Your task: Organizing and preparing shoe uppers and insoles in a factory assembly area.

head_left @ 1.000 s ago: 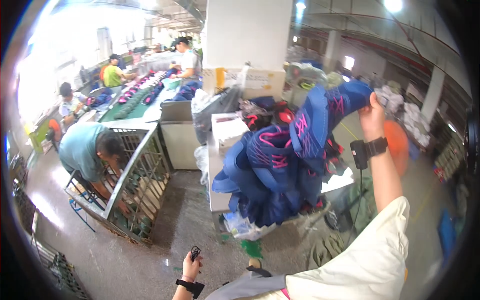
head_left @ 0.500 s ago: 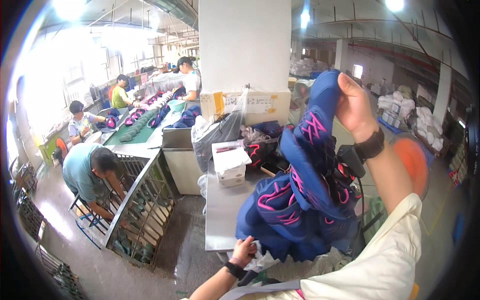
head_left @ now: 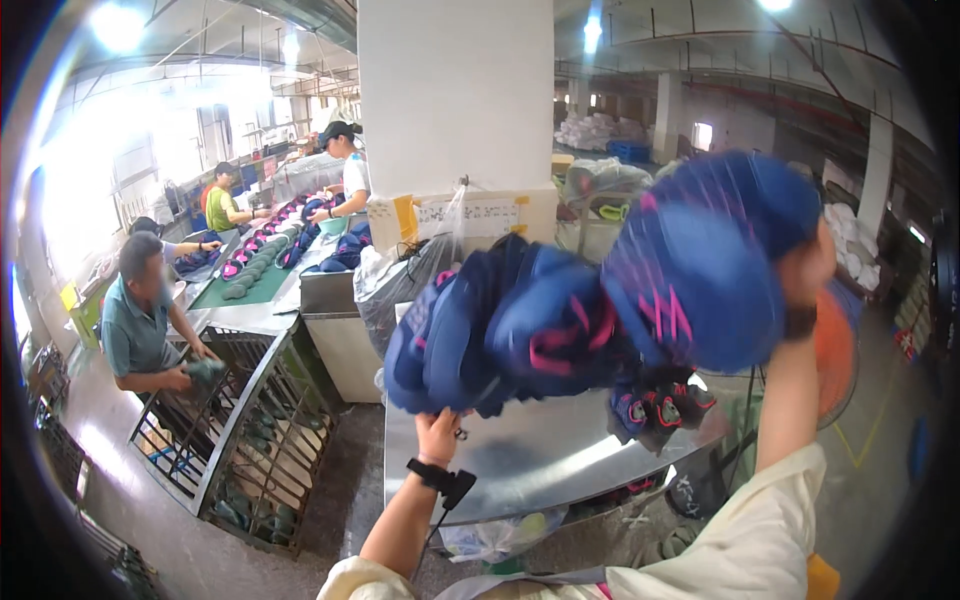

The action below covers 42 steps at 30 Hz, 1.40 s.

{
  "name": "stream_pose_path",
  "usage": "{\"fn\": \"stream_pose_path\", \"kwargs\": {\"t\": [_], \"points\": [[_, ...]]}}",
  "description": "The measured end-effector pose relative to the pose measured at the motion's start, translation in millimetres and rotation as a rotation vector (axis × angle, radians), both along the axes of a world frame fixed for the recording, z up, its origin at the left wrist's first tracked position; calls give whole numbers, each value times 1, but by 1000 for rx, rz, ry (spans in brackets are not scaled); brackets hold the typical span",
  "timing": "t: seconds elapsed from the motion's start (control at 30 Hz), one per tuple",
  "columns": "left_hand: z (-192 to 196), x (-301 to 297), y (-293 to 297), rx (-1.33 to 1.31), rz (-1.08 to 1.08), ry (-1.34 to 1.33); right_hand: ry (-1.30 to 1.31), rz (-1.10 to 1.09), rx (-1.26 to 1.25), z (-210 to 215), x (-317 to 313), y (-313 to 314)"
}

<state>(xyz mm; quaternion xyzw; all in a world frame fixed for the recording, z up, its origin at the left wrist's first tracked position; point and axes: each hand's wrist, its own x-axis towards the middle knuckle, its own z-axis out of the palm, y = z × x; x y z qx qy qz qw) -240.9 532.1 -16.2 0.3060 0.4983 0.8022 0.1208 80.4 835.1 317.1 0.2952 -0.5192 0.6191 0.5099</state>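
A large bunch of navy-blue shoe uppers with pink lacing and trim is held up above the metal table. My left hand grips the lower left end of the bunch, its fingers partly hidden under the uppers. At the raised right end, my right hand holds the bunch; motion smears it and the uppers hide most of its fingers. More dark uppers with red and pink edging hang or lie just below, near the table's right side; I cannot tell whether they join the bunch.
A clear plastic bag hangs by the white pillar. At left, a person holds a grey-green shoe form over a metal rack cart. Beyond, people work along a green conveyor. An orange round fan stands right.
The bunch of uppers has risen off the table and spread sideways. My left hand has moved up and left; my right hand has moved right and down. The person at the cart has straightened.
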Motion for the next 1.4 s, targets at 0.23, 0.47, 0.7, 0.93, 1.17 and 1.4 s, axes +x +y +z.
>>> {"fn": "stream_pose_path", "kwargs": {"t": [0.23, 0.47, 0.7, 0.93, 1.17, 1.4], "points": [[-152, 35, -60, -278, 32, -832, -1131, -536, -422, -386, 77, 52], [-142, 11, -74, -393, 77, -740, -1212, -620, -451, -418, 13, 52], [-156, -31, -115, -592, 392, -762, -1160, -1244, 57, -391, -26, 79], [-93, 66, -134, -814, 496, 208, -1348, -767, 241, -420, -12, -104], [-4, 114, 47, -693, 22, 866, -1259, -1116, 445, -466, -69, -164], [-8, 87, 98, -1156, -125, 1145, -1537, -773, 533, -456, -42, -128]]}}
